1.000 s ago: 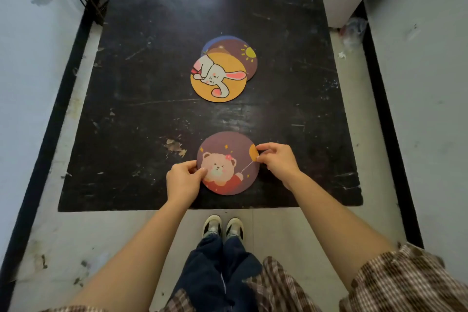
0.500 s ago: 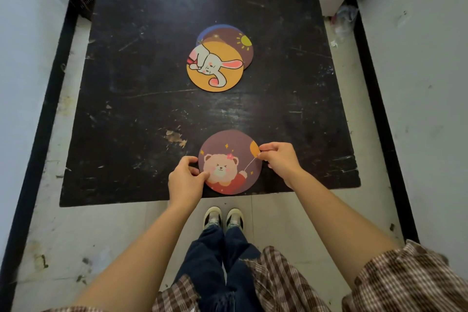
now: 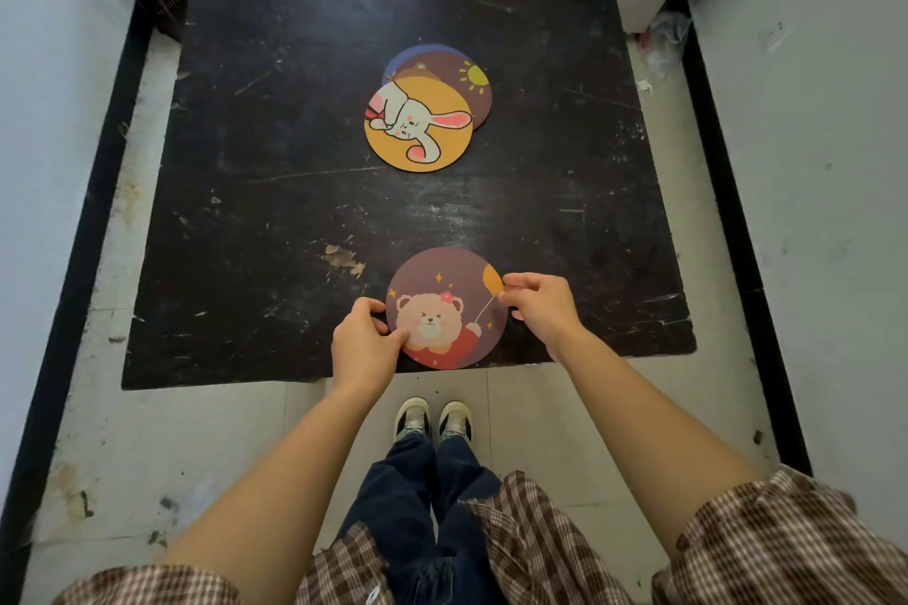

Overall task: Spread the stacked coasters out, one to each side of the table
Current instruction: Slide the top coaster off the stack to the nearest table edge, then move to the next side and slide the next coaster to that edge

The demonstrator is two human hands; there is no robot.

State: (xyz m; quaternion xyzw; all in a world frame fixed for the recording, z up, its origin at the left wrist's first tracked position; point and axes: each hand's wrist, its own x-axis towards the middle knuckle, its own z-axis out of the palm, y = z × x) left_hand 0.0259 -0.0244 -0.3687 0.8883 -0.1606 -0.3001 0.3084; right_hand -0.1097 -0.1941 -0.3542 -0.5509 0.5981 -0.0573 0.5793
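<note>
- Scuffed black square table [image 3: 275,221] — on pale floor tiles.
- Loose stack of round coasters [image 3: 427,108] near table centre — yellow rabbit one uppermost.
- Round purple bear coaster [image 3: 444,307] at near edge.
- Left hand [image 3: 363,344], right hand [image 3: 540,305] — fingers pinching its opposite rims.

Table: a dark, square table [image 3: 275,221] with lots of scratches and a chipped spot near the front.
Front edge: a round bear coaster [image 3: 444,307] lies flat here, right at the near side.
Middle: a yellow bunny coaster [image 3: 417,130] lies on top of a small pile.
Under the bunny: a brown coaster with a sun [image 3: 467,79], and a blue coaster [image 3: 417,52] peeking out behind it.
</note>
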